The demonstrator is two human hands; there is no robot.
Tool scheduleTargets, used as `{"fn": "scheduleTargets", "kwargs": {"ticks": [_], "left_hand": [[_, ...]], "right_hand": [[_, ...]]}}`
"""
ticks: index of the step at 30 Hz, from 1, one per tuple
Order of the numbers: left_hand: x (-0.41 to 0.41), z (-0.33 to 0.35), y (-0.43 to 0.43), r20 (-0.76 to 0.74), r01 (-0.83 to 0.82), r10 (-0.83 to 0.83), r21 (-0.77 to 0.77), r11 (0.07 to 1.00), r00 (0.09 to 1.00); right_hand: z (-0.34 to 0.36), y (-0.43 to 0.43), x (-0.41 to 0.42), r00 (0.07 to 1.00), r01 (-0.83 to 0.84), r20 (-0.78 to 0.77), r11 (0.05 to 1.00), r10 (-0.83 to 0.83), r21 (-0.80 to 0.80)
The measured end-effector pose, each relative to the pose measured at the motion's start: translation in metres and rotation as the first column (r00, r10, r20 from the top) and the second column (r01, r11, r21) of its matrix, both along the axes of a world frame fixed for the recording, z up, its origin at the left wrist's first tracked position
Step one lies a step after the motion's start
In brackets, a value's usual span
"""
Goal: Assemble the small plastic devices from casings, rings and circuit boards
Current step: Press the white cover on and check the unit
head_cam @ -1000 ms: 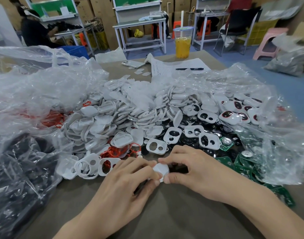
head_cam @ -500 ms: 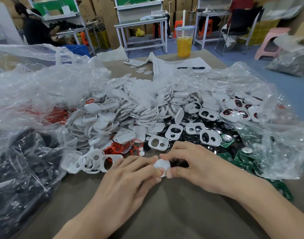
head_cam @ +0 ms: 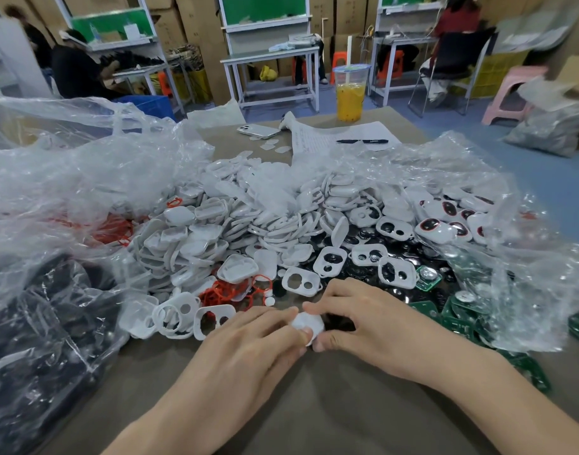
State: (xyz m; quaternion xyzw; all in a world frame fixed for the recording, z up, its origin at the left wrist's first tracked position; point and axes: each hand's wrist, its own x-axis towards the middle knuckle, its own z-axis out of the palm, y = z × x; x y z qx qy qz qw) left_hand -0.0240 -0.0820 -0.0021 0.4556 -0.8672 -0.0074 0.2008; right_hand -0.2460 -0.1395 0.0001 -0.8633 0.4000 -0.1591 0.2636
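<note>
Head view: left hand (head_cam: 248, 339) and right hand (head_cam: 363, 323) both pinch one small white casing (head_cam: 309, 323) between fingertips and thumbs, low over the desk (head_cam: 314, 405). Casing pile (head_cam: 235, 224) just behind, red rings (head_cam: 222, 292) at its front edge, green circuit boards (head_cam: 458, 323) to the right.

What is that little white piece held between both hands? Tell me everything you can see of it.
The white casing is a small, rounded piece of smooth plastic. Only part shows; fingers hide the rest. The left hand and the right hand pinch it from either side, low over the brown table, just in front of the pile of loose white parts. Its inside cannot be seen.
</note>
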Motion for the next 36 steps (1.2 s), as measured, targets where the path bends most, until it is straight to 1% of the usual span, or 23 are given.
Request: {"fn": "scheduleTargets", "kwargs": {"ticks": [2, 6, 8, 11, 17, 25, 29, 33, 36], "left_hand": [[-0.0017, -0.0018, 0.0011, -0.04, -0.013, 0.013, -0.009, 1.0, 0.999], [-0.0032, -0.0031, -0.0007, -0.15, -0.03, 0.034, 0.027, 0.999, 0.988], [-0.0032, -0.0027, -0.0026, -0.12, -0.026, 0.027, 0.005, 1.0, 0.992], [-0.0044, -0.0043, -0.0029, -0.045, -0.013, 0.01, -0.073, 0.997, 0.999], [-0.006, -0.0079, -0.0039, -0.042, -0.002, -0.004, -0.136, 0.991, 0.999], [-0.0039, -0.0094, -0.0038, -0.026, 0.005, -0.009, -0.148, 0.989, 1.0], [-0.0033, -0.0071, -0.0039, -0.015, 0.019, -0.021, -0.133, 0.991, 1.0], [-0.0049, -0.0041, -0.0043, -0.01, 0.043, -0.044, -0.113, 0.993, 0.999], [-0.0048, -0.0016, -0.0039, -0.038, 0.037, -0.04, -0.063, 0.997, 0.998]], "right_hand": [[-0.0013, -0.0003, -0.0013, 1.0, 0.011, 0.015, 1.0, -0.011, 0.013], [-0.0051, -0.0002, -0.0014, 0.998, 0.042, 0.051, 0.998, -0.044, 0.038], [-0.0059, -0.0012, -0.0004, 0.997, 0.056, 0.054, 0.997, -0.058, 0.049], [-0.0047, -0.0045, -0.0007, 0.996, 0.06, 0.056, 0.995, -0.065, 0.081], [-0.0045, -0.0048, -0.0024, 0.998, 0.033, 0.042, 0.997, -0.037, 0.074], [-0.0028, 0.0018, 0.0001, 0.999, 0.027, 0.046, 0.999, -0.026, -0.017], [-0.0036, 0.001, 0.0001, 0.999, 0.022, 0.044, 1.0, -0.021, -0.018], [-0.0046, -0.0022, -0.0006, 0.999, 0.012, 0.05, 1.0, -0.013, 0.022], [-0.0068, -0.0021, -0.0012, 0.999, 0.015, 0.048, 1.0, -0.016, 0.018]]}}
